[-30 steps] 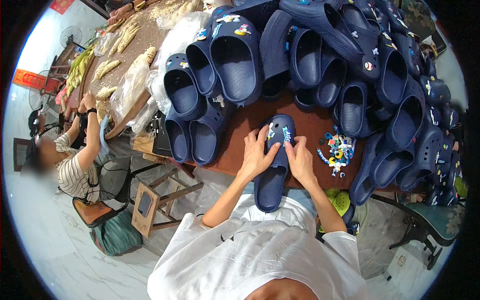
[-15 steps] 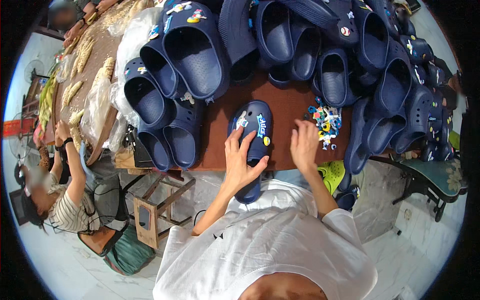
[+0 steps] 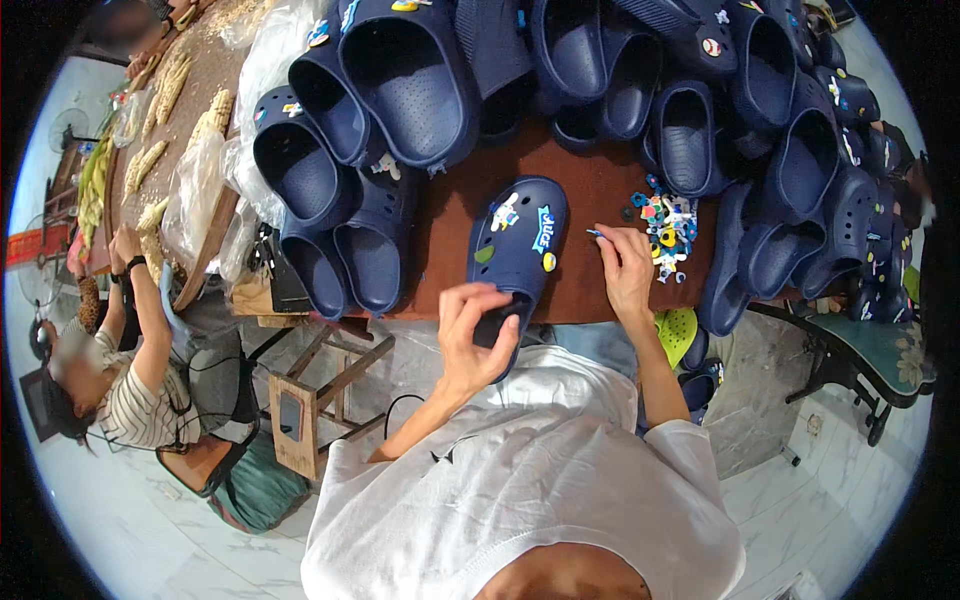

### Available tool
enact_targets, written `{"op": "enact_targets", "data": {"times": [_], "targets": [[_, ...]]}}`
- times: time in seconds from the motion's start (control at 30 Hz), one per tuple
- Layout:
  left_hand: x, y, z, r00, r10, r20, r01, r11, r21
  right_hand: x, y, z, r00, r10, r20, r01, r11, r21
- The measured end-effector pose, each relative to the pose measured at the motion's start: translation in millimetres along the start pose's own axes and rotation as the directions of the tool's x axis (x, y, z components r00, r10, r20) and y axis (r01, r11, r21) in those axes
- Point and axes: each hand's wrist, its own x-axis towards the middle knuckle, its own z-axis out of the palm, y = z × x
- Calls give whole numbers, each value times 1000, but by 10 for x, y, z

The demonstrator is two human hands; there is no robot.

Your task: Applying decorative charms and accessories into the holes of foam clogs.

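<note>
A navy clog lies in front of me with its toe pointing away. Its upper carries a white figure charm, a blue lettered charm, a small yellow charm and a green leaf-shaped charm. Curled at the clog's opening, my left hand grips its near-left edge between thumb and fingers. Right of the clog, my right hand pinches a tiny bluish piece, seemingly a shoe charm. Just beyond that hand sits a pile of small colourful shoe charms.
Navy clogs are heaped along the far side and left of the brown table, with more clogs at right. Farther left, another person works at a table of corn cobs. A wooden stool stands below.
My left hand has slid from the clog's upper back to its opening, uncovering the green charm. My right hand, blurred before, now pinches a small piece. The clog has shifted away and tilted.
</note>
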Motion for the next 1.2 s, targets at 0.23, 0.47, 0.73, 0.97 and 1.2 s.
{"op": "enact_targets", "data": {"times": [0.23, 0.47, 0.73, 0.97, 1.2], "targets": [[-413, -137, 403, 857, -469, 215, 490, 612, -620, 60, -133, 113, 989, -144, 44, 144, 990, -1], [-19, -368, 508, 581, -633, 511, 454, -269, -849, -130, -43, 143, 992, -100, 74, 93, 991, 92], [-6, -294, 604, 616, -654, 438, 392, -228, -891, -287, 554, -375, 993, 39, -115, -70, 959, -274], [-143, -206, 594, 585, -698, 412, 386, -207, -899, -271, 706, -381, 998, -36, -54, 16, 943, -333], [-277, 27, 611, 635, -665, 393, 361, -194, -912, -228, 304, -332, 999, 22, 30, -23, 999, 42]]}}
